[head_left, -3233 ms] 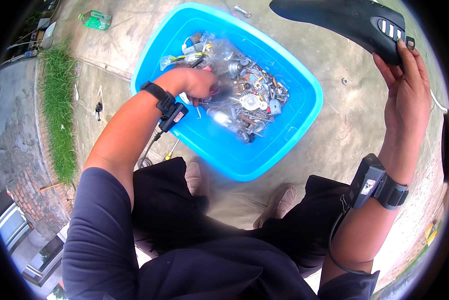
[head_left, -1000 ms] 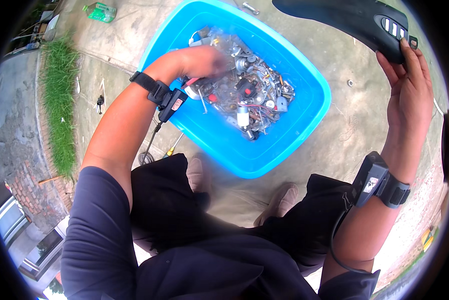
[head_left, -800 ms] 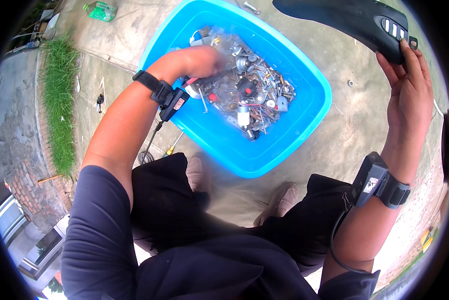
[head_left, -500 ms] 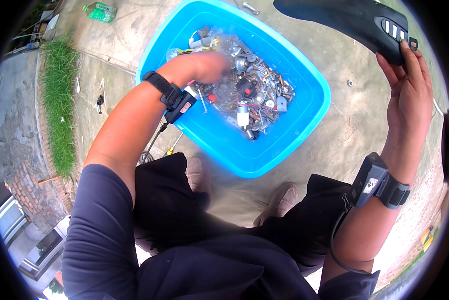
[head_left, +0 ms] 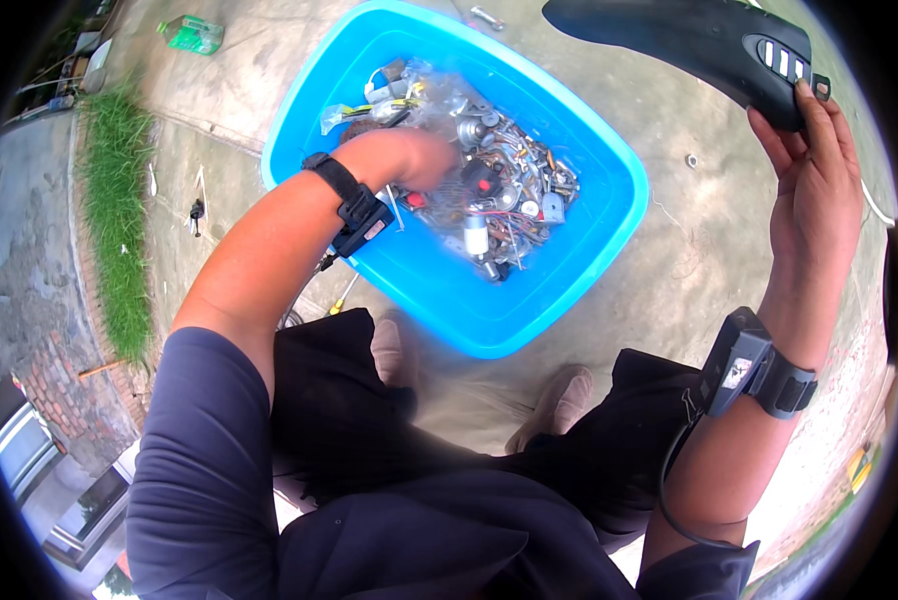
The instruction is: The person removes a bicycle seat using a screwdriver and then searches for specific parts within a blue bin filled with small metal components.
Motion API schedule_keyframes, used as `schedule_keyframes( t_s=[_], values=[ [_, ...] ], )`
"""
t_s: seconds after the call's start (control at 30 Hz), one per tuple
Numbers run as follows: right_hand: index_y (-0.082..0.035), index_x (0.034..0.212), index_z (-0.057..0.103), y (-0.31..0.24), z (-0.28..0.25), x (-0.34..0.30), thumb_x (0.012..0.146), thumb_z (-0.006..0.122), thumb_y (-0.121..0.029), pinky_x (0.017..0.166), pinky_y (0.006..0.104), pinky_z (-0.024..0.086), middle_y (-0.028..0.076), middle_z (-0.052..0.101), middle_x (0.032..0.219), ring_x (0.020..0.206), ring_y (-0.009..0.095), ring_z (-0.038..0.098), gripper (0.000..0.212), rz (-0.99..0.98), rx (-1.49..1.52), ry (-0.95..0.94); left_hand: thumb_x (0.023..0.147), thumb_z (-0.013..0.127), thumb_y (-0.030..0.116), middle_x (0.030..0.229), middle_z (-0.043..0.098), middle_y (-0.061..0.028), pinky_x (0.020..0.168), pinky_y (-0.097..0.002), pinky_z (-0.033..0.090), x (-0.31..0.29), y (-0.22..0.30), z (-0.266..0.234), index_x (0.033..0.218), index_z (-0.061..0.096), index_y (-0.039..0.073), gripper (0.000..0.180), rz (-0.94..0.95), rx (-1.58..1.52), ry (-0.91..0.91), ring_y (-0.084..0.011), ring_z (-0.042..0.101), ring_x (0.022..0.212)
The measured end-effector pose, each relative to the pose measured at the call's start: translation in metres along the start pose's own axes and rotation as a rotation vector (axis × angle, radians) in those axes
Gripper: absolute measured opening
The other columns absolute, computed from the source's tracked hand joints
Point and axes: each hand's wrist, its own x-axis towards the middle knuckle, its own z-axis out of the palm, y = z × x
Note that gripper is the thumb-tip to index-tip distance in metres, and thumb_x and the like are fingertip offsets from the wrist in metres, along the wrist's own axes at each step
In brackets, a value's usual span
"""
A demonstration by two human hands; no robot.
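My left hand is down inside a blue plastic tub, over a heap of loose metal hardware. Motion blurs its fingers, so whether they grip anything does not show. Close by in the heap lie a small white-and-silver cylinder, a black part with a red spot and clear plastic bags. At the upper right my right hand holds up a long, curved black plastic mudguard, thumb and fingers closed on its lower end near a slotted oval inset.
Concrete ground surrounds the tub. A bolt lies beyond it and a nut to its right. A yellow-handled screwdriver rests near my left knee. At the far left are a green bottle and a grass strip.
My left hand has shifted slightly down and right within the heap, still blurred. The tub sits a little further left in the picture. My right hand keeps hold of the mudguard.
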Motion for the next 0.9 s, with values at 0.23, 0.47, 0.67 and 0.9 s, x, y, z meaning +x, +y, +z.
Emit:
schedule_keyframes(
  t_s=[0.23, 0.47, 0.67, 0.9],
  values=[
    [0.008, 0.117, 0.059, 0.003, -0.01, 0.003, 0.098, 0.063, -0.011, 0.086, 0.0331, 0.064, 0.015, 0.062, 0.111, 0.099, 0.024, 0.07, 0.028, -0.034, -0.017, 0.002, 0.083, 0.063, 0.001, 0.14, 0.056, -0.0124, 0.092, -0.0445, 0.053, 0.028, -0.005, 0.021, 0.134, 0.058, 0.009, 0.052, -0.022, 0.167, -0.04, -0.0372, 0.063, 0.115],
    [0.009, 0.118, 0.06, 0.001, -0.01, 0.001, 0.098, 0.063, -0.01, 0.086, 0.0335, 0.064, 0.016, 0.061, 0.111, 0.1, 0.025, 0.069, 0.028, -0.037, -0.002, 0.01, 0.084, 0.063, 0.003, 0.14, 0.053, -0.0098, 0.089, -0.0464, 0.055, 0.032, 0.0, 0.023, 0.129, 0.064, 0.01, 0.045, -0.079, 0.207, 0.017, -0.034, 0.065, 0.114],
    [0.009, 0.117, 0.06, -0.001, -0.012, 0.0, 0.098, 0.063, -0.011, 0.084, 0.0325, 0.064, 0.016, 0.062, 0.109, 0.1, 0.025, 0.07, 0.028, -0.034, -0.02, 0.017, 0.088, 0.058, 0.006, 0.138, 0.053, -0.0114, 0.084, -0.0467, 0.057, 0.032, 0.01, 0.023, 0.125, 0.067, 0.012, 0.038, -0.11, 0.268, 0.049, -0.0337, 0.066, 0.112],
    [0.008, 0.116, 0.06, -0.002, -0.017, 0.002, 0.098, 0.063, -0.011, 0.084, 0.0319, 0.064, 0.016, 0.063, 0.108, 0.098, 0.024, 0.07, 0.027, -0.033, -0.01, 0.011, 0.091, 0.054, 0.008, 0.137, 0.054, -0.013, 0.085, -0.0472, 0.057, 0.032, 0.011, 0.024, 0.125, 0.067, 0.011, 0.036, -0.131, 0.268, 0.051, -0.0355, 0.066, 0.111]
  ],
)
